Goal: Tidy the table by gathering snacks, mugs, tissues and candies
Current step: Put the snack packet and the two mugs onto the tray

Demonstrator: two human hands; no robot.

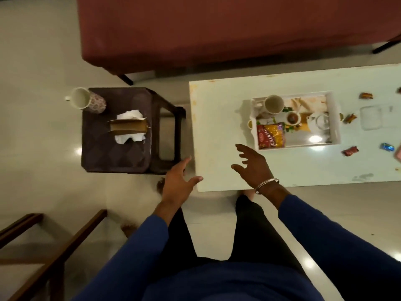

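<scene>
Hands both empty, fingers spread: left hand [178, 181] off the table's [217, 118] near-left corner, right hand [251, 166] over it, by the tray [335, 118].

A maroon sofa [217, 29] is seen along the far side, raised on dark legs over a pale glossy floor [39, 51]. A dark brown plastic stool [130, 148] is placed left of the white table, just beside it. At the near left, a wooden chair frame [54, 246] is partly shown. A clear plastic lid [371, 117] is laid flat at the right.
</scene>
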